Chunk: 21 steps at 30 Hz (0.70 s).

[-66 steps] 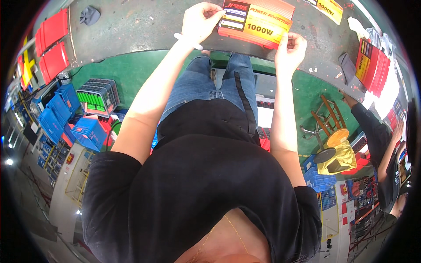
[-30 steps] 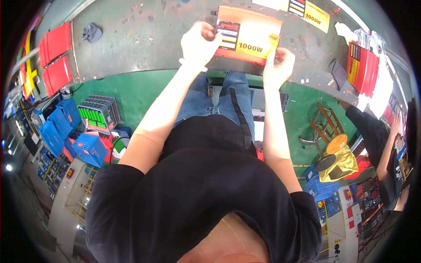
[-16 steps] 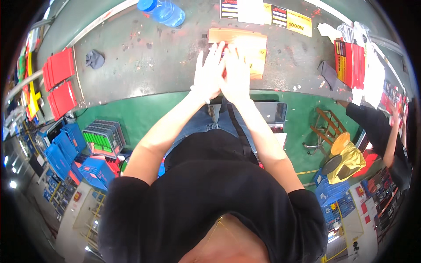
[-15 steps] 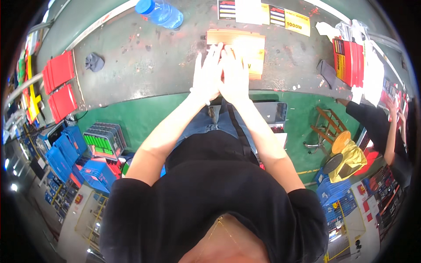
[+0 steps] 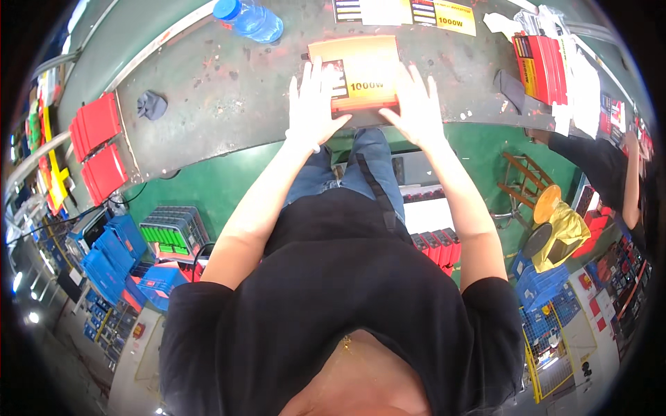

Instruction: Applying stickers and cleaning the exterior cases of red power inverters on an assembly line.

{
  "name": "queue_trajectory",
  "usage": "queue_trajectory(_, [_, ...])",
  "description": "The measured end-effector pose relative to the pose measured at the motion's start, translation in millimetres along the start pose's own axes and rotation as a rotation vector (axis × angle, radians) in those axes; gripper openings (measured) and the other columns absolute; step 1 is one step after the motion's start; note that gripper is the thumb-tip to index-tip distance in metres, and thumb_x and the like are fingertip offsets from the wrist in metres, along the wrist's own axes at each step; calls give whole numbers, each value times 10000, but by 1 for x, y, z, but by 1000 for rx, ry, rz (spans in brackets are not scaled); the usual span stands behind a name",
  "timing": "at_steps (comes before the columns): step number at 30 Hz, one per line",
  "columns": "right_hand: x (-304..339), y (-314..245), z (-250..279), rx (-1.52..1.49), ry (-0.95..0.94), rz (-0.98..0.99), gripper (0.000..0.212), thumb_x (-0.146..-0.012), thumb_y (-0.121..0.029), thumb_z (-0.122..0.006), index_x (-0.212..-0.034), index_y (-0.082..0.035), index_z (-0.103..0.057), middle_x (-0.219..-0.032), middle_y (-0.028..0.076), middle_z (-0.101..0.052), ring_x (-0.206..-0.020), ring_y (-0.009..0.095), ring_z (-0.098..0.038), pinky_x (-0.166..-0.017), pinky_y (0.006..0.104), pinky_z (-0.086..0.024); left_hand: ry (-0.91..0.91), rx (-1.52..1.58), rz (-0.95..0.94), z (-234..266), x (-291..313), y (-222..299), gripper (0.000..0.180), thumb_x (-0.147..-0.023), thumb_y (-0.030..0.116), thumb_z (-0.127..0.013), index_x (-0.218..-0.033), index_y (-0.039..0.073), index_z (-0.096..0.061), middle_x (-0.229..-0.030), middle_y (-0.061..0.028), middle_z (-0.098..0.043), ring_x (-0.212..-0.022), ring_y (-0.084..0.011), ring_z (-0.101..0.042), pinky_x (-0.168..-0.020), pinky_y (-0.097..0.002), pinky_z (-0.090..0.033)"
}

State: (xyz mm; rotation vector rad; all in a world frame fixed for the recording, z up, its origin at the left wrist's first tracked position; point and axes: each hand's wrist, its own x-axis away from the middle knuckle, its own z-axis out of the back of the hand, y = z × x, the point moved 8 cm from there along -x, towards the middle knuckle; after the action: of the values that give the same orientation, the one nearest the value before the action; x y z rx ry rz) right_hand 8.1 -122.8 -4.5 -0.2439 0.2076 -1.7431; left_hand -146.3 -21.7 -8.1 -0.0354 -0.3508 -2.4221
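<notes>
An orange-red power inverter (image 5: pixel 357 52) lies flat on the grey workbench, a yellow and dark label (image 5: pixel 366 82) across its top. My left hand (image 5: pixel 310 111) rests along its left side, fingers stretched and thumb pointing inward at the near edge. On the opposite side, my right hand (image 5: pixel 417 111) has its fingers spread by the right edge, its thumb near the front corner. Neither hand is wrapped round the inverter. Whether every fingertip touches it, I cannot tell.
A blue water bottle (image 5: pixel 251 22) and printed labels (image 5: pixel 454 17) lie at the back. Red panels (image 5: pixel 96 128) sit left, beside a crumpled dark cloth (image 5: pixel 151 105). Red boxes (image 5: pixel 548 69) and another dark cloth (image 5: pixel 510 90) are right. A co-worker (image 5: pixel 600 166) stands far right; a wooden stool (image 5: pixel 531 184) is below.
My hands were side by side over the inverter; they have parted to its two sides. The label, mostly covered or washed out by glare before, now shows flat on top.
</notes>
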Motion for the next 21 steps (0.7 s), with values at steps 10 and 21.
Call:
queue_trajectory(10, [-15,-112,-9,-206,157,51,664,-812,-442,-615,-1291,-7,-467,-1322,220,-468,-1262,365,-413,-1078,506,-251,58,-14,-15,-11,0,-7,824,-801,335,-595,-1448,-20,-230,-1530,-210,-156,-1425,-352,-140,-1122,-542,-151])
queue_trajectory(21, [32,-39,-9,118,296,-274,665,-861,-399,-599,-1381,-40,-390,-1451,178,-356,-1348,335,-321,-1093,540,-217,54,5,-121,1,10,-6,1001,-644,271,-774,-1441,-14,-240,-1523,-214,-160,-1415,-359,-164,-1110,-532,-210])
